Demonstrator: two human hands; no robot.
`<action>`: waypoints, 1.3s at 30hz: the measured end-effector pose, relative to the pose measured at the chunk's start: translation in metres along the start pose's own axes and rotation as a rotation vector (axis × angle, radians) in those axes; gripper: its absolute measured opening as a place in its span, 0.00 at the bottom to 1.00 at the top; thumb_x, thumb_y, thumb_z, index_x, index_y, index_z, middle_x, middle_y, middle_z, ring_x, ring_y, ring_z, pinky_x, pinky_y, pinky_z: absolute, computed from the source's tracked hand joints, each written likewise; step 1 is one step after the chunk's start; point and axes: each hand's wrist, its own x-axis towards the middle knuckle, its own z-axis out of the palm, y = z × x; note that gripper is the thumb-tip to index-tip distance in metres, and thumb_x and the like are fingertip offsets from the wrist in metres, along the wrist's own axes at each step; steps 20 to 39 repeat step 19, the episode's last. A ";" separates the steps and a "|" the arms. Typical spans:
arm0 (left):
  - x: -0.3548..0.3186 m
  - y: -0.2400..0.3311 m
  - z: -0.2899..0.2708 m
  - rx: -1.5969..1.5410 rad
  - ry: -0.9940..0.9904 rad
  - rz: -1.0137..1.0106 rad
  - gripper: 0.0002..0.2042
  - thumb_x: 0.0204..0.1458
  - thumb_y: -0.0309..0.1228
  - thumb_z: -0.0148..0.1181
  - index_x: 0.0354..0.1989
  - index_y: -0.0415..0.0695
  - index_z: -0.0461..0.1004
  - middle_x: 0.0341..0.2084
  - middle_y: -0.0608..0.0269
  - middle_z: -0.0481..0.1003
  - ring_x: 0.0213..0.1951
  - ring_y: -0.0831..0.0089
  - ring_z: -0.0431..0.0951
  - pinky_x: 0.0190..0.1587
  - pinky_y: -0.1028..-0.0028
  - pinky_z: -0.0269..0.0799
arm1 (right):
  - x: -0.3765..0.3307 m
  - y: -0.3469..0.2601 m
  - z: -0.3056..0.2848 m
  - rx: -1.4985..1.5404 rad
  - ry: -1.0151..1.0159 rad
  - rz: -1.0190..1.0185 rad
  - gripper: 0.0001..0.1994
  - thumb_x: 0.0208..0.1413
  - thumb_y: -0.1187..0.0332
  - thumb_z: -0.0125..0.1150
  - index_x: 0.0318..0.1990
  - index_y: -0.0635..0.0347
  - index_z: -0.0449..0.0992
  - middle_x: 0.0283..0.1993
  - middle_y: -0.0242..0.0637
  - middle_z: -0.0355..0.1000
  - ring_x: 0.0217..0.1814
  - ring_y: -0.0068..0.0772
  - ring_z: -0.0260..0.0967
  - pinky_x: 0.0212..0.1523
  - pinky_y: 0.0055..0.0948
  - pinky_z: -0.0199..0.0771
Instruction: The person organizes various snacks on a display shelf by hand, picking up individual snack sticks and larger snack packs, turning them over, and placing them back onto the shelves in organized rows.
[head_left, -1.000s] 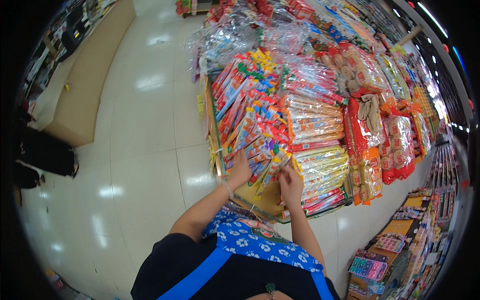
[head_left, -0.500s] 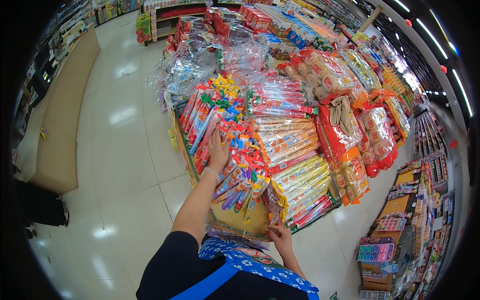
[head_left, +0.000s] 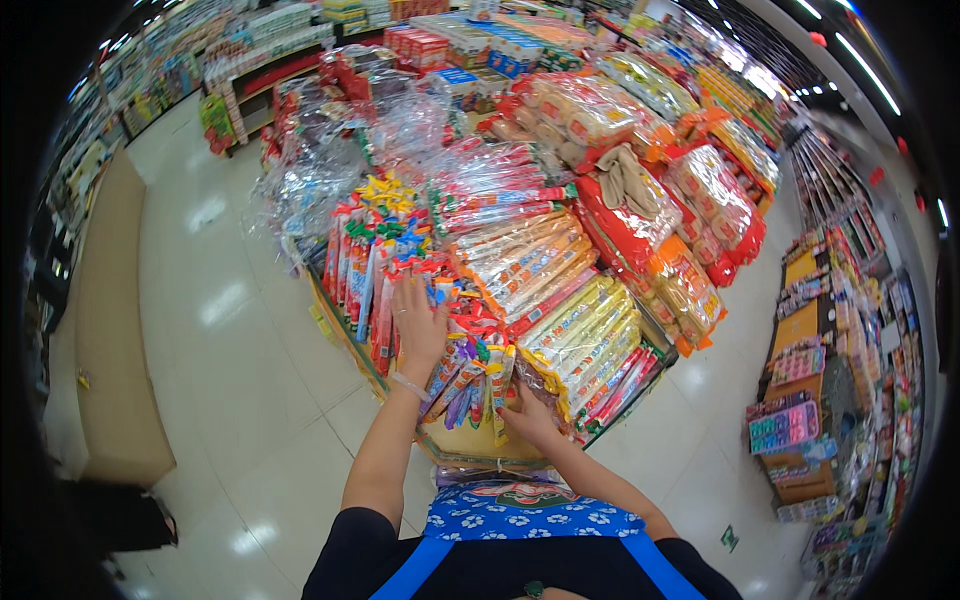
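My left hand [head_left: 420, 325], a pale band at its wrist, lies with fingers stretched over a heap of slim stick-shaped packets [head_left: 385, 265] in red, blue, purple and yellow wrappers. My right hand [head_left: 532, 420] is at the near edge of the display, thumb and fingers apart. It is beside an upright yellow-orange stick packet [head_left: 499, 392] and touches a dark brown clear-wrapped bag [head_left: 540, 375]; its fingertips are partly hidden there. Right of it lie rows of yellow-wrapped long sticks [head_left: 590, 335], with orange-wrapped sticks [head_left: 525, 260] behind them.
A tan display board [head_left: 470, 443] shows under the near packets. Red bags of round biscuits [head_left: 715, 195] and a beige glove [head_left: 625, 185] lie at the right. Clear plastic bags [head_left: 305, 190] stand at the far left. A long tan counter [head_left: 120, 330] borders the tiled aisle; shelves [head_left: 800, 370] line the right.
My right hand has moved forward from the display's near rim in among the packets beside the brown bag. My left hand stays on the heap. The view has turned slightly.
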 end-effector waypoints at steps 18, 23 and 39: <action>0.014 0.108 0.083 0.366 -0.469 0.308 0.45 0.50 0.50 0.64 0.71 0.41 0.49 0.70 0.36 0.42 0.71 0.39 0.37 0.67 0.39 0.37 | -0.038 0.036 -0.076 -0.482 0.617 -0.233 0.37 0.49 0.64 0.67 0.68 0.48 0.59 0.71 0.48 0.50 0.72 0.57 0.49 0.66 0.51 0.57; 0.015 0.107 0.091 0.368 -0.465 0.291 0.46 0.50 0.51 0.64 0.72 0.43 0.47 0.71 0.37 0.39 0.71 0.40 0.37 0.67 0.37 0.36 | -0.031 0.049 -0.079 -0.517 0.596 -0.167 0.38 0.50 0.62 0.67 0.69 0.45 0.56 0.73 0.48 0.47 0.73 0.56 0.47 0.67 0.52 0.56; 0.015 0.107 0.091 0.368 -0.465 0.291 0.46 0.50 0.51 0.64 0.72 0.43 0.47 0.71 0.37 0.39 0.71 0.40 0.37 0.67 0.37 0.36 | -0.031 0.049 -0.079 -0.517 0.596 -0.167 0.38 0.50 0.62 0.67 0.69 0.45 0.56 0.73 0.48 0.47 0.73 0.56 0.47 0.67 0.52 0.56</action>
